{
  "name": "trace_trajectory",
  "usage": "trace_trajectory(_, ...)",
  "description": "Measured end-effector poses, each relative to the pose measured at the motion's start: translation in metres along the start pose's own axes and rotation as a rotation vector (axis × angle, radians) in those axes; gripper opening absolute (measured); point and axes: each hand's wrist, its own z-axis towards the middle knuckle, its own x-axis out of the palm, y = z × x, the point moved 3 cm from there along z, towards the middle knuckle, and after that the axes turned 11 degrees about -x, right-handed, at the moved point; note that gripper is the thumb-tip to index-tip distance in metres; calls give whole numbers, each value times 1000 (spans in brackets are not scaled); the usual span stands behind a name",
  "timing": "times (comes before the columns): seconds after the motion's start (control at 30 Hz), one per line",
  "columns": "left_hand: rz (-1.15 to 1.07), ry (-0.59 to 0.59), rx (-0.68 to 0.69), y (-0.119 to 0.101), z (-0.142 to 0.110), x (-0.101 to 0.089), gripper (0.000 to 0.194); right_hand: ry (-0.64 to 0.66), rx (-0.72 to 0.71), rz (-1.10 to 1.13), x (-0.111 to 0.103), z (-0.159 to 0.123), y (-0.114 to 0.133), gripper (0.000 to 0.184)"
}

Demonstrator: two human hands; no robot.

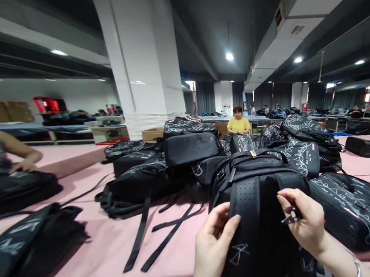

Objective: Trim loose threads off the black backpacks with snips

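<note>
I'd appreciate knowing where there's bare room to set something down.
The pink tabletop is bare between the lower-left bag, the loose straps and the left hand. Another patch separates the right patterned backpack from the black bag behind. Beyond the held backpack, piled bags crowd together.

- A white pillar (142, 52) stands left of centre.
- Lit lamps (229, 56) dot the upper right.
- Dark curtains (263, 97) hang right of centre.
- A pink table (101, 256) spans the bottom.
</note>
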Motion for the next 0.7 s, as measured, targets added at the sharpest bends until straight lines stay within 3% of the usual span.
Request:
trace_trajectory(0.1,-144,-19,-108,3,0,-2,28,76,-36,4,10,8,7,11)
trace_trajectory(0.27,-464,-84,-229,5,8,-12,37,164,-16,-19,18,13,3,19)
trace_trajectory(0.43,-469,-140,-21,-10,17,-12,35,290,179,21,11,32,-1,9)
trace_trajectory(0.5,-429,-142,63,-16,18,-7,32,360,203,41,10,49,2,20)
trace_trajectory(0.57,-392,-124,106,-20,18,-1,28,437,158,78,15,68,6,27)
trace_trajectory(0.7,-464,-114,80,-24,20,5,28,526,16,104,31,99,7,21)
